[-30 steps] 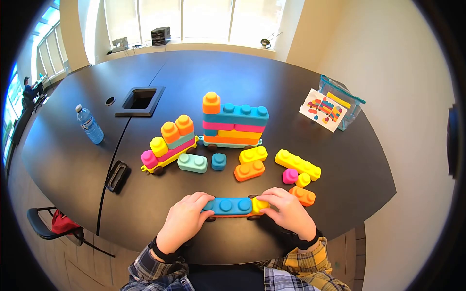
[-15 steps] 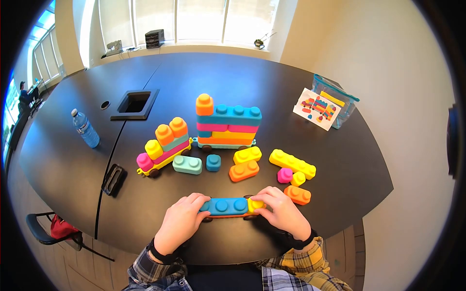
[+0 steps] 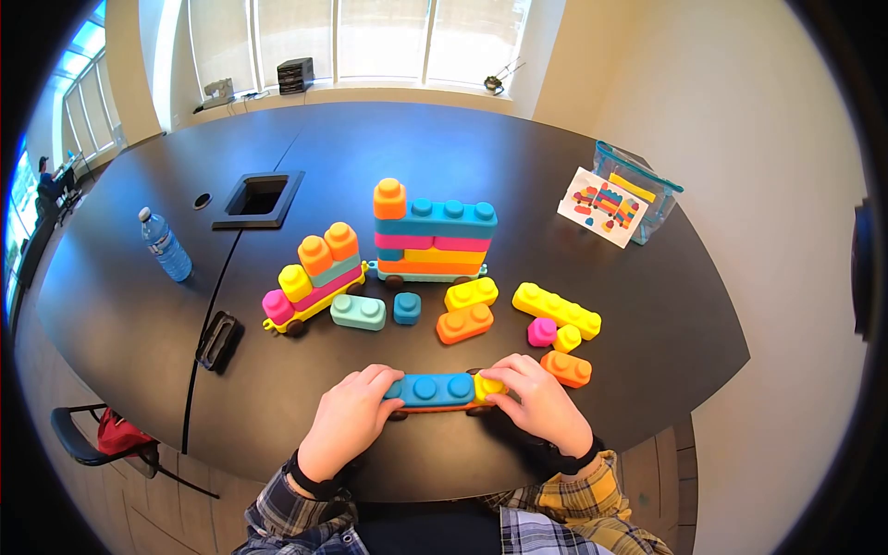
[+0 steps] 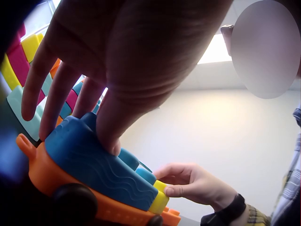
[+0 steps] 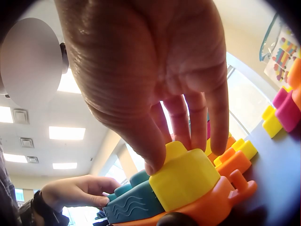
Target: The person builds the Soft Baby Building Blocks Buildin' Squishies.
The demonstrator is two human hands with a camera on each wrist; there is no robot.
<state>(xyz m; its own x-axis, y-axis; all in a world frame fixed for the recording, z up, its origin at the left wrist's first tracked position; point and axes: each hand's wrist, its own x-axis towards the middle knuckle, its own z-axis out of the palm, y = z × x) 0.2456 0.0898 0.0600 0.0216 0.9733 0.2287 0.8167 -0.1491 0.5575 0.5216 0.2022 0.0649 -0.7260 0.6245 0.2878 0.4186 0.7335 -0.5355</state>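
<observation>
A long blue brick (image 3: 439, 393) with wavy lines on its side sits on an orange wheeled base (image 4: 56, 172) close to the table's front edge. My left hand (image 3: 347, 421) grips its left end, the thumb on the near side and the fingers on the far side. Beside it, over the base's right end, is a small yellow brick (image 5: 186, 181), pinched between the thumb and fingers of my right hand (image 3: 541, 402). Beyond stand a low yellow wagon (image 3: 319, 303) with stacked bricks and a taller wagon (image 3: 435, 242).
Loose bricks lie between the hands and wagons: a mint one (image 3: 359, 313), a small blue one (image 3: 407, 309), and several yellow, orange and pink ones rightward. A picture card (image 3: 601, 208) leans on a clear bag (image 3: 657, 217). A water bottle (image 3: 166, 245) and black case (image 3: 220, 342) are left.
The head view has shifted slightly. Both hands keep the same hold on the blue and yellow bricks, and the wheeled base has moved only slightly.
</observation>
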